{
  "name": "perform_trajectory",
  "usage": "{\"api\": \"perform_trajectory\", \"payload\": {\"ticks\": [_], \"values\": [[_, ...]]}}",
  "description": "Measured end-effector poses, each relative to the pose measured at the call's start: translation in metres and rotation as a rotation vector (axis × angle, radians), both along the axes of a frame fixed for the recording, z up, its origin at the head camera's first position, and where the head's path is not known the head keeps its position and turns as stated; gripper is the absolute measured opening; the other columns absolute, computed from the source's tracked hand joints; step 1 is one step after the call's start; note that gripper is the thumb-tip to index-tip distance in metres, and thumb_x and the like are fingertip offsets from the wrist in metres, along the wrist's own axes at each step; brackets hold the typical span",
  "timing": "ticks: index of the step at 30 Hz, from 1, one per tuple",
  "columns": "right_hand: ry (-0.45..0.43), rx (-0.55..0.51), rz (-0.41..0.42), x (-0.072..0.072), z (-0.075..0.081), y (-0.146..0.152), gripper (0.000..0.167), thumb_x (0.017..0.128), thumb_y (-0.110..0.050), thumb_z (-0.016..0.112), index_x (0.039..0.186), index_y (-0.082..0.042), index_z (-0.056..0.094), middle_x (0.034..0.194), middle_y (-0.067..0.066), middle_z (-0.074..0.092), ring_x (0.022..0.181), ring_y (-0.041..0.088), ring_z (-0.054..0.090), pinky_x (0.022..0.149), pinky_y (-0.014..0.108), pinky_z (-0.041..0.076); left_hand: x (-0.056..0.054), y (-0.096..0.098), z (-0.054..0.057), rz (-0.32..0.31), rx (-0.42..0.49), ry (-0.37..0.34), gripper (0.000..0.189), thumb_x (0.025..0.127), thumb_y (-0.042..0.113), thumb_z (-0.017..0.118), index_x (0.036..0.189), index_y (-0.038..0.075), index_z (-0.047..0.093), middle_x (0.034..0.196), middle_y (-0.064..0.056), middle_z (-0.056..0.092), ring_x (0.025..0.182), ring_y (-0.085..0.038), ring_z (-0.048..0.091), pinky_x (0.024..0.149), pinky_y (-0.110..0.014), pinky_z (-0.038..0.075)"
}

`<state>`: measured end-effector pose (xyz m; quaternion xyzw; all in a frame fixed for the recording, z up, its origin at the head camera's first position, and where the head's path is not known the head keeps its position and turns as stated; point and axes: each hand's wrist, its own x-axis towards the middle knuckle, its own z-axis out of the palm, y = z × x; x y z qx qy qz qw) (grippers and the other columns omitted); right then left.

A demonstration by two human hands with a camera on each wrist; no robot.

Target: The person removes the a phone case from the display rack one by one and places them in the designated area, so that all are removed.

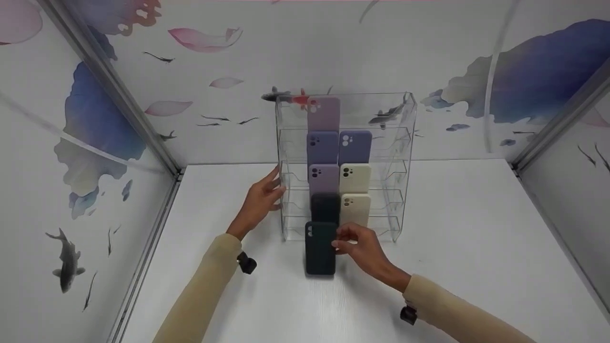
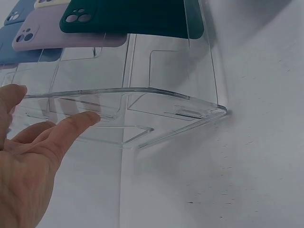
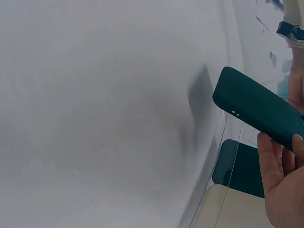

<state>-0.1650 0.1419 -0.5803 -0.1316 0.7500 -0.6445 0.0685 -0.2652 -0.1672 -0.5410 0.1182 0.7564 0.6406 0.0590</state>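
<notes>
My right hand (image 1: 364,247) pinches a dark green phone case (image 1: 320,250) by its right edge, thumb in front and fingers behind. The case is held in front of the lowest tier of a clear acrylic display rack (image 1: 404,190). Its camera cutouts are at the top left. Against the rack's left side rests my left hand (image 1: 259,200), its fingers (image 2: 78,128) extended along the outside of the clear side panel. Behind the held case, another dark green case (image 1: 325,205) stands in the rack, beside a cream case (image 1: 356,209).
Higher tiers hold a lilac case (image 1: 324,178), a pale cream case (image 1: 355,178), two blue-violet cases (image 1: 322,147) and a pink case (image 1: 324,114) at the top. The rack stands on a white table (image 1: 457,267), close to a patterned back wall (image 1: 333,47). Metal-framed side walls flank it.
</notes>
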Motion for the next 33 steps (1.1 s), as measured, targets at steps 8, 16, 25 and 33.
{"api": "perform_trajectory", "payload": {"ticks": [8,16,25,33], "values": [[0.000,-0.005,0.013,0.002,-0.004,-0.008,0.017,0.099,0.003,0.079,0.114,0.003,0.072,0.103,0.018,0.070,0.097,0.033,0.077,0.080,0.042,0.070,0.001,0.000,0.000,0.002,0.005,0.001,0.069,0.114,0.025,0.066,0.174,0.035,0.034,0.172,-0.022,0.041,0.148,-0.041,0.057,0.102,-0.060,0.059],[-0.035,-0.035,0.016,0.005,-0.009,-0.016,0.018,0.098,0.004,0.078,0.115,0.004,0.072,0.104,0.018,0.070,0.096,0.035,0.076,0.080,0.045,0.070,0.001,0.000,0.002,-0.005,0.001,0.010,0.069,0.114,0.021,0.065,0.175,0.032,0.033,0.172,-0.023,0.041,0.147,-0.041,0.057,0.102,-0.058,0.060],[-0.061,-0.036,0.024,0.008,-0.018,-0.024,0.018,0.097,0.005,0.079,0.113,0.004,0.072,0.103,0.016,0.072,0.095,0.030,0.076,0.079,0.045,0.070,0.001,-0.001,0.001,-0.023,0.022,0.004,0.070,0.114,0.024,0.064,0.175,0.029,0.031,0.173,-0.021,0.040,0.148,-0.042,0.056,0.103,-0.057,0.059],[-0.095,-0.022,0.028,0.012,-0.025,-0.033,0.016,0.098,0.004,0.078,0.112,0.004,0.071,0.103,0.015,0.073,0.095,0.028,0.077,0.079,0.045,0.070,0.003,0.000,0.000,0.000,-0.007,0.001,0.069,0.114,0.027,0.065,0.174,0.035,0.033,0.172,-0.016,0.043,0.146,-0.040,0.058,0.103,-0.056,0.060]]}}
